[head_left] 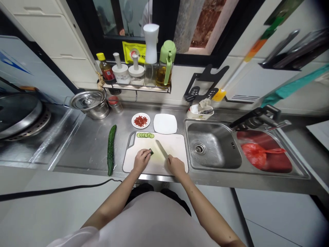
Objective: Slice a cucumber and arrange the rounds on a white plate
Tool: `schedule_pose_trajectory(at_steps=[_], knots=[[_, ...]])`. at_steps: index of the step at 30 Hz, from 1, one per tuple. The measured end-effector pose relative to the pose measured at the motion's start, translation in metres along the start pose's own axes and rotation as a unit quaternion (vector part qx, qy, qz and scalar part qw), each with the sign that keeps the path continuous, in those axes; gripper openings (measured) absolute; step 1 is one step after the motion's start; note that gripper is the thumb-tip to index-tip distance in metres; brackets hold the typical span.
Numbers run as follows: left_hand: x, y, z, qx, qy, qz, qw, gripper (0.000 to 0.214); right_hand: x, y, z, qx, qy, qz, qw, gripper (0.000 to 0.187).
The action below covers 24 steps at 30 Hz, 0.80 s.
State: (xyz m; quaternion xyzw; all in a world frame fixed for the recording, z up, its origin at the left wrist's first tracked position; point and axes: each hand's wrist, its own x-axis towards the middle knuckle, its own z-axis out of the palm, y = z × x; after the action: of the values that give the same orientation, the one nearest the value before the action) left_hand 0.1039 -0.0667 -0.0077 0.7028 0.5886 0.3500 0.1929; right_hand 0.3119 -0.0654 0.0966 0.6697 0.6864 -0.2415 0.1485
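Observation:
A white cutting board (177,144) lies on the steel counter in front of me. My left hand (141,160) is closed over a short dark-green cucumber piece (151,151) on the board. My right hand (175,165) grips the handle of a knife (161,149) whose blade points up and left across the board, just right of the piece. A row of several cucumber slices (145,135) sits along the board's far edge. A whole cucumber (111,149) lies on the counter left of the board.
Behind the board are a small plate of red chopped chilli (141,120) and a bare white plate (165,123). A lidded steel pot (89,103) stands back left beside the stove. A double sink (213,147) lies right, a red bag (254,153) in its far basin. Bottles fill a wall rack (138,87).

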Motion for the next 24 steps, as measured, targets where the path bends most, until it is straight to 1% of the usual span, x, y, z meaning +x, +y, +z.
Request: schedule_pose_trajectory(at_steps=[4, 7, 16, 24], knots=[[-0.001, -0.007, 0.004, -0.004, 0.037, 0.045, 0.998, 0.027, -0.003, -0.010, -0.002, -0.006, 0.004, -0.034, 0.999, 0.031], [-0.001, -0.009, 0.005, -0.001, 0.051, 0.068, 0.996, 0.027, -0.006, -0.017, -0.002, -0.013, 0.010, -0.054, 0.998, 0.030], [-0.001, -0.011, 0.007, 0.008, 0.052, 0.070, 0.996, 0.026, -0.006, -0.028, 0.004, -0.027, 0.019, -0.087, 0.996, 0.028], [-0.001, -0.012, 0.008, 0.008, 0.053, 0.065, 0.996, 0.025, -0.003, -0.029, 0.008, -0.021, 0.019, -0.086, 0.996, 0.027]])
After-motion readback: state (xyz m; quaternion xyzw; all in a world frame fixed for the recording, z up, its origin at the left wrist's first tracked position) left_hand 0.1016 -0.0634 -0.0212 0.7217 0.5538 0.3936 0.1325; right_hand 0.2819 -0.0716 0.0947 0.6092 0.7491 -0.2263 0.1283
